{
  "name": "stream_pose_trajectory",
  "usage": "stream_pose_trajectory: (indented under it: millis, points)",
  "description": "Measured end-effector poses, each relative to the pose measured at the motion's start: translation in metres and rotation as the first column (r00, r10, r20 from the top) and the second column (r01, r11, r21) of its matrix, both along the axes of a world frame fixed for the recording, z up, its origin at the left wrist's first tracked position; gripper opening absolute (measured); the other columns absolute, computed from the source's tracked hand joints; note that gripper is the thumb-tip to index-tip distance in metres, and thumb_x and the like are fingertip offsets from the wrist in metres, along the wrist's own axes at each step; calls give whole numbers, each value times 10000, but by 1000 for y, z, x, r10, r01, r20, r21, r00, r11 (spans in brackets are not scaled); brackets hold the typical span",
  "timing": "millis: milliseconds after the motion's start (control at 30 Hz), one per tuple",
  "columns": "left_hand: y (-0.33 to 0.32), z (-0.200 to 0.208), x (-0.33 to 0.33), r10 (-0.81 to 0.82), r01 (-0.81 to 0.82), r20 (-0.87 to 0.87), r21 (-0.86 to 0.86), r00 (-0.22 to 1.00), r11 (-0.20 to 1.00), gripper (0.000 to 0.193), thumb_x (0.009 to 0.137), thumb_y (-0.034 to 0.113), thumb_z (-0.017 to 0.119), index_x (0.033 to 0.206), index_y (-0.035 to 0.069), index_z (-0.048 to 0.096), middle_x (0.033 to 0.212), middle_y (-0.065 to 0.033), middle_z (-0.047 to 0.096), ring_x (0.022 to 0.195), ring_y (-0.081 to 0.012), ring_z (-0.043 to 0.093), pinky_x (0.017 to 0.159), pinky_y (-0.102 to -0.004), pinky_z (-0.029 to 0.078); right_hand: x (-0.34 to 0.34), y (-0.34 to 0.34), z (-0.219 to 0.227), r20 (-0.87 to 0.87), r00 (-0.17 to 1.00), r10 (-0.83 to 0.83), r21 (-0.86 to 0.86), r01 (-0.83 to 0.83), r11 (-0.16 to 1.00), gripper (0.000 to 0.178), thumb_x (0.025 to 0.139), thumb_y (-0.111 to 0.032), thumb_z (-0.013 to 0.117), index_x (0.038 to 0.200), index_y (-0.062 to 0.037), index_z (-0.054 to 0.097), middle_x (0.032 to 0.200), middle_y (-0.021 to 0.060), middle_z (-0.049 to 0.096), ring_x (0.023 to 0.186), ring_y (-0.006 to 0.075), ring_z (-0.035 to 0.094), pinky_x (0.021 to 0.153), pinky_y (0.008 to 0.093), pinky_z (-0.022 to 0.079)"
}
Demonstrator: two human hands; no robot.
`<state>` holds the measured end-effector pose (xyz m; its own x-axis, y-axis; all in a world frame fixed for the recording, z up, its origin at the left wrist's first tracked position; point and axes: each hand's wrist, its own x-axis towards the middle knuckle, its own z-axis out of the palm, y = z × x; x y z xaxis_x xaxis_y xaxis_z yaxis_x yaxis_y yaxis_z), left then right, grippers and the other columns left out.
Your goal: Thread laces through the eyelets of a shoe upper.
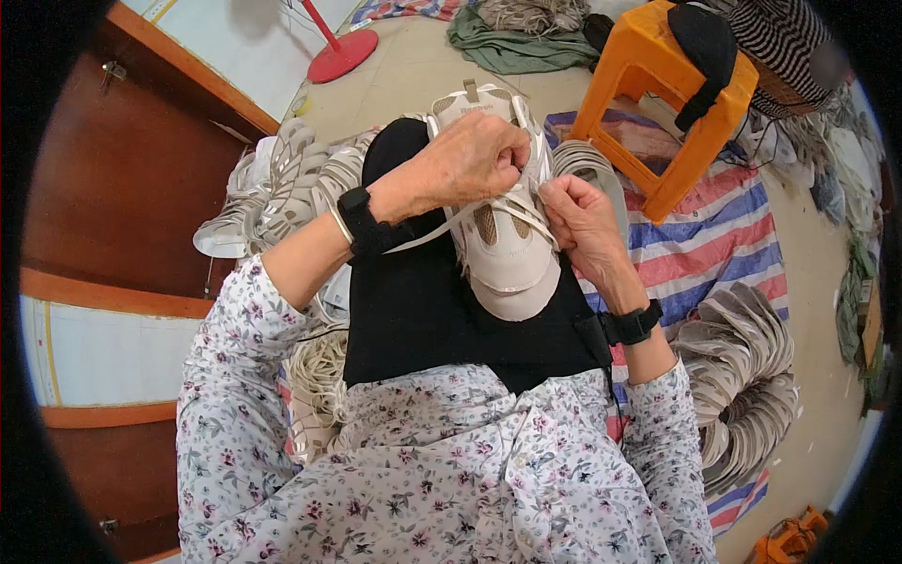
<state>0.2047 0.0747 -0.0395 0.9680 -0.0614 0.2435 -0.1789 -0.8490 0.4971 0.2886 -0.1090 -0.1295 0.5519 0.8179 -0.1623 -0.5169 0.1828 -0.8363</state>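
The shoe point(503, 235) lies toe-down on a black cloth point(423, 310) over the person's lap. The left hand point(470, 162) is curled closed over the lacing, pinching a flat lace point(427, 235). The right hand point(578, 218) pinches another strand at the shoe's side. The shoe looks light and soft-walled; the laces look limp, best held near the eyelets.

— Where does the single view sit?
— On the person's head, facing steeply down over the floral-sleeved chest, close above the left hand point(465, 162) and right hand point(583, 221).
— How wide?
— Fisheye: a dark rim rings it, and the brown wooden door point(132, 169) bends at the left.
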Motion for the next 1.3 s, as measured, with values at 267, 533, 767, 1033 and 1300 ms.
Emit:
stream_pose_trajectory:
  millis: [267, 533, 767, 1033, 1300]
  points:
    - [3, -2, -4, 38, -39, -21, -34, 999, 999, 201, 748, 68, 603, 880, -55, 691, 607, -109, 601, 554, -157, 559, 540, -316, 448, -3, 11, 4, 103, 994, -42, -118, 54, 992, 235, 903, -209, 736, 775, -72, 593, 592, -55, 500, 434, 27, 361, 381, 206, 232]
    - [-5, -9, -9, 153, -148, 41, -101, 987, 984, 166, 736, 74, 645, 823, -58, 695, 600, -108, 614, 546, -144, 575, 546, -299, 467, -5, 10, 14, 119, 991, -63, -131, 79, 988, 220, 921, -221, 714, 878, -78, 553, 583, -56, 482, 436, 26, 345, 382, 208, 219]
    - [1, -7, -28, 363, -331, 160, -195, 918, 923, 152, 758, 83, 640, 837, -22, 717, 604, -74, 622, 555, -99, 559, 533, -268, 455, -7, 8, 22, 210, 976, -62, -160, 97, 982, 190, 932, -201, 693, 921, -60, 566, 598, -51, 513, 465, 41, 393, 410, 216, 273]
    - [153, 6, -140, 772, -778, 294, -124, 564, 616, 162, 760, 153, 725, 870, 38, 754, 622, -42, 653, 584, -71, 577, 577, -252, 472, 89, -1, 37, 986, -28, -163, 153, 516, 843, 143, 900, -135, 697, 932, -42, 593, 667, 123, 637, 561, 166, 619, 522, 318, 465]
    - [309, 56, -379, 911, -971, 409, 233, 47, -54, 301, 839, 351, 667, 968, 97, 762, 892, -116, 738, 831, -261, 714, 753, -364, 535, 156, 6, 83, 981, -184, -61, 123, 346, 930, 116, 883, -120, 673, 936, -23, 636, 776, 110, 645, 680, 232, 648, 606, 331, 501]
